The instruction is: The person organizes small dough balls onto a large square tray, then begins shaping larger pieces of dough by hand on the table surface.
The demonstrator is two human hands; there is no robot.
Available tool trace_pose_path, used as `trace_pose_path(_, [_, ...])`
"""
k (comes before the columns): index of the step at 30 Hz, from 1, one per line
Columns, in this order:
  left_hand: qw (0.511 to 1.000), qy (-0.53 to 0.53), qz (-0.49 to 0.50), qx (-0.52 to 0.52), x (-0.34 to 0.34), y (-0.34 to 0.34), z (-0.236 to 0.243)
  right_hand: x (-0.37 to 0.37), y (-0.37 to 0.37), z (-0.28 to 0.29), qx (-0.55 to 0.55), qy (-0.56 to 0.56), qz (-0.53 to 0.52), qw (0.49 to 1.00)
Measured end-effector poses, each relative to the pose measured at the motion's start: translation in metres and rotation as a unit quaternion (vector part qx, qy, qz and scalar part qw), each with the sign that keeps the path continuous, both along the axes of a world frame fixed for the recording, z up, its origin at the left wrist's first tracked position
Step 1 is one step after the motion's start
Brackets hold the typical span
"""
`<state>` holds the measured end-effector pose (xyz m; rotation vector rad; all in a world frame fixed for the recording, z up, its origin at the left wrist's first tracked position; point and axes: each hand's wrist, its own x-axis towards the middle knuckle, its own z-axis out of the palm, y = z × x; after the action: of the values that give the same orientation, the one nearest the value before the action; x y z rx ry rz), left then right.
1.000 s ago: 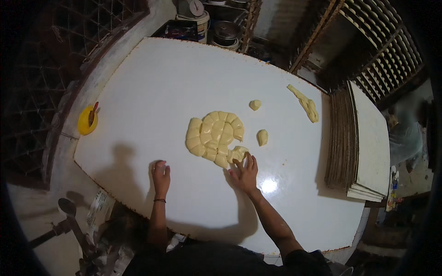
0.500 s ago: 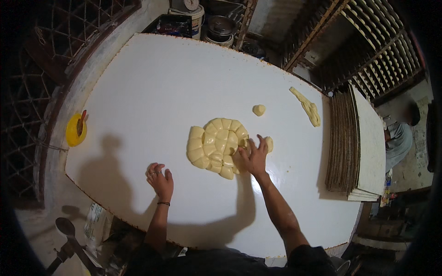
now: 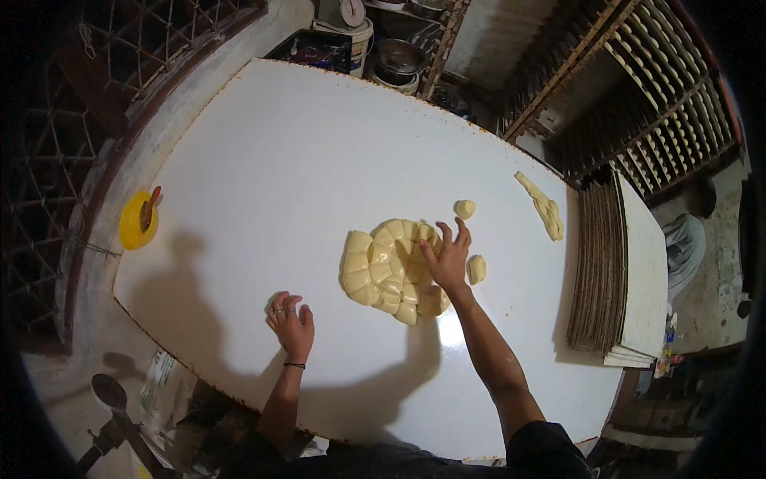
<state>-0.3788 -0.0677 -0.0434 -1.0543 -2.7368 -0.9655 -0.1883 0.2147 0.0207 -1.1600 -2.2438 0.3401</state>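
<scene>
A pale yellow, glossy mass of dough (image 3: 384,263), scored into several plump pieces, lies on the white tabletop. At its upper right edge is my right hand (image 3: 448,257), fingers spread and thumb over the edge of the dough; whether it touches is hard to tell. One small dough piece (image 3: 464,209) sits just beyond those fingertips, another small dough piece (image 3: 477,270) to the right of the hand. My left hand (image 3: 292,327) hovers left of the mass, fingers loosely bent and apart, holding nothing.
A twisted dough strip (image 3: 542,209) lies at the table's right, beside a tall stack of boards (image 3: 598,263). On the left edge is a yellow bowl (image 3: 137,225) with a red-handled brush. Racks of dough pieces (image 3: 662,104) stand behind; a person (image 3: 685,247) is at far right.
My right hand has moved forward along the dough's right edge, uncovering the small piece beside it. My left hand stays about where it was. The whole view has shifted slightly.
</scene>
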Motion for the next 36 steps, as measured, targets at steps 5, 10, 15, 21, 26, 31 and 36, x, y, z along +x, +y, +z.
trace_pose_path(5, [1.000, -0.010, -0.015, -0.004, -0.001, 0.000, -0.001, -0.004, 0.009, -0.028, -0.040, -0.127, 0.002, 0.991])
trace_pose_path(10, [1.000, -0.016, -0.014, 0.008, 0.000, -0.001, 0.003, -0.027, 0.005, -0.012, -0.052, -0.134, 0.030, 0.989])
trace_pose_path(15, [1.000, -0.017, -0.009, 0.009, -0.002, -0.002, -0.003, -0.031, 0.006, -0.014, -0.028, -0.118, 0.026, 0.992])
trace_pose_path(21, [1.000, -0.024, -0.010, 0.004, -0.001, -0.001, 0.003, -0.052, 0.014, -0.006, -0.197, -0.134, 0.042, 0.970])
trace_pose_path(26, [1.000, -0.004, 0.002, 0.007, -0.001, 0.000, -0.002, -0.073, 0.017, 0.024, -0.191, -0.153, 0.075, 0.967])
trace_pose_path(31, [1.000, -0.005, 0.003, 0.017, 0.001, 0.002, -0.001, -0.078, 0.008, 0.011, -0.244, -0.235, 0.072, 0.938])
trace_pose_path(36, [1.000, -0.006, 0.008, 0.020, -0.001, 0.000, -0.004, -0.074, -0.008, 0.037, -0.223, -0.183, 0.139, 0.947])
